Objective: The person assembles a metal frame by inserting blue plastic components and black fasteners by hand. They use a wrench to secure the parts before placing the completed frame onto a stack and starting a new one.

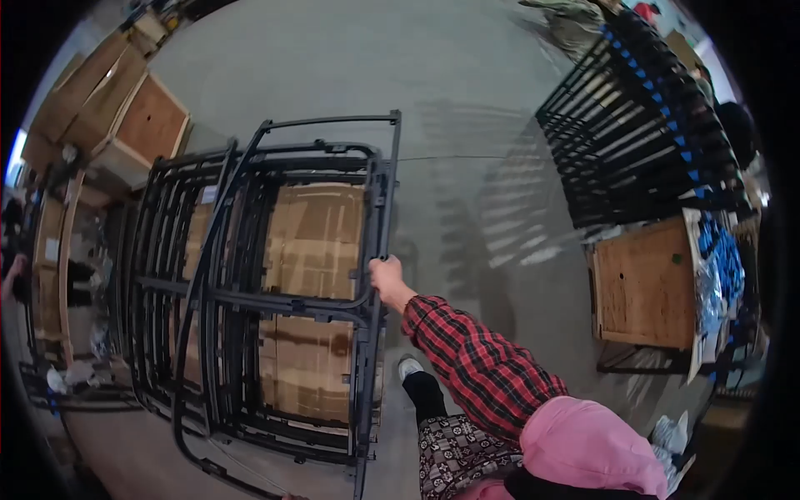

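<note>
My right hand (387,279), in a red and black plaid sleeve, is closed around the right side rail of a large black frame (193,300). This frame lies slightly askew over a stack of similar black frames (250,417). At the bottom edge, only a sliver of my left hand (293,497) shows by the frame's near end; its fingers are hidden. Brown cardboard (312,229) shows through the stack's openings.
On the right stands a row of black slatted frames (642,125) with blue pieces, beside a wooden crate (642,283). Another wooden crate (152,117) sits at the far left. Grey floor (467,75) lies between. My shoe (409,367) is close to the stack.
</note>
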Available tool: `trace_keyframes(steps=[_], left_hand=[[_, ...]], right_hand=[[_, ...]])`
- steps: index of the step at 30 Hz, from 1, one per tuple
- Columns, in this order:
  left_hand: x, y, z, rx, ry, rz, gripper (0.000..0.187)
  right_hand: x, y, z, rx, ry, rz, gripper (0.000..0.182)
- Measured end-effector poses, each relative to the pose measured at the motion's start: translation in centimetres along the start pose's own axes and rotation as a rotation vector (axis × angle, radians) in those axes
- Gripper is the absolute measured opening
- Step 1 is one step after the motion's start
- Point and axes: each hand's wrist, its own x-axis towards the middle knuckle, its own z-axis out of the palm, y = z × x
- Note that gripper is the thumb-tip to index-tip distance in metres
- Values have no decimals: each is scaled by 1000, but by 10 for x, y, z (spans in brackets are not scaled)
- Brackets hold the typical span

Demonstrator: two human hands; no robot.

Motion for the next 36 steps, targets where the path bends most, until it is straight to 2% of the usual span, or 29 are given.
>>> trace_keyframes(steps=[3,4,5,7,9,12,15,17,18,21,22,23,24,25,27,28,29,30,31,32,33,34,35,36], left_hand=[[16,60,75,159,-226,-25,10],[17,82,114,221,-309,-31,10],[10,97,154,276,-386,-36,10],[-22,120,223,367,-519,-43,11],[-77,137,276,450,-624,-48,11],[-194,151,359,573,-787,-32,11],[-332,148,443,696,-964,-13,12],[-428,125,493,770,-1113,-26,12],[-479,109,510,807,-1187,-36,12],[-614,64,524,894,-1375,-70,13],[-656,52,521,923,-1426,-72,13],[-694,43,517,950,-1476,-70,13],[-727,35,508,964,-1527,-72,13],[-755,30,499,979,-1576,-71,13],[-802,11,474,1055,-1678,-58,15],[-815,-7,463,1105,-1730,-45,17],[-829,-23,455,1167,-1777,-60,16],[-844,-40,447,1205,-1828,-83,16],[-860,-56,435,1238,-1877,-102,16],[-879,-72,424,1284,-1877,-102,16],[-890,-93,424,1335,-2002,-167,17],[-904,-114,425,1386,-2131,-232,17],[-927,-133,415,1380,-2154,-249,16],[-952,-154,408,1366,-2185,-241,16]], right_hand=[[15,19,-31,21,191,-47,12],[-19,-2,-59,58,173,1,13],[-48,-14,-90,274,124,27,15],[-73,7,-147,448,122,153,15],[-123,8,-208,663,195,326,14],[-167,56,-302,814,277,356,12],[-221,112,-396,1182,357,508,10],[-258,178,-435,1082,348,-408,9],[-280,178,-468,1115,395,-451,9],[-379,164,-570,470,716,150,6],[-434,174,-597,-312,802,-296,15],[-470,175,-623,292,717,-146,22],[-519,172,-644,-254,830,-255,26],[-573,158,-657,-257,848,-126,25],[-617,220,-674,-196,987,-79,25],[-640,229,-682,600,1072,84,23],[-664,236,-694,1398,1039,229,22],[-691,259,-685,650,1221,135,18],[-715,288,-674,-115,1287,45,15],[-710,326,-686,800,1434,69,13],[-696,351,-705,1752,1372,74,13],[-720,338,-707,1726,1380,59,13],[-749,316,-709,1701,1390,43,13],[-739,349,-719,1608,1421,87,17]])
